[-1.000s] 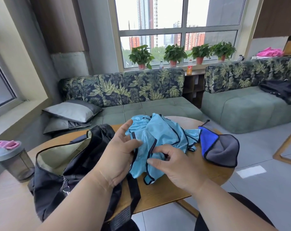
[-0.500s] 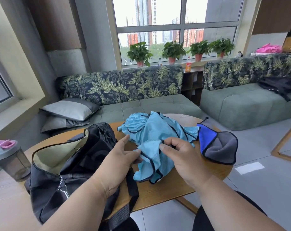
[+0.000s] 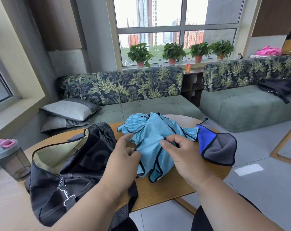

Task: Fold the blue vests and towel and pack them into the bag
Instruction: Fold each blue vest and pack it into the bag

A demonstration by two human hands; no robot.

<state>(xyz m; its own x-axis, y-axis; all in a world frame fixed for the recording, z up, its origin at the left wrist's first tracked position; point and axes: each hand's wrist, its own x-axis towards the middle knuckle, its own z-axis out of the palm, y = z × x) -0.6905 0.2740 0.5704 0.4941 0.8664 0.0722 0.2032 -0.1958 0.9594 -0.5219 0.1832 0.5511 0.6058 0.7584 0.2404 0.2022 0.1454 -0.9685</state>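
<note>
Bag [image 3: 71, 165] mouth gapes seemingly unobstructed; vests [image 3: 151, 135] crowd between bag and towel [image 3: 219, 145].

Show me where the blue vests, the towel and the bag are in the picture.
blue vests [image 3: 155, 130], head view, on the crumpled light blue cloth in the middle of the pile.
towel [image 3: 224, 147], head view, on its grey side, right of the vests.
bag [image 3: 84, 165], head view, on its black outer side wall.

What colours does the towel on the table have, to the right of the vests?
The towel is grey, with a bright blue side folded over and dark edging, as the head view shows.
</note>
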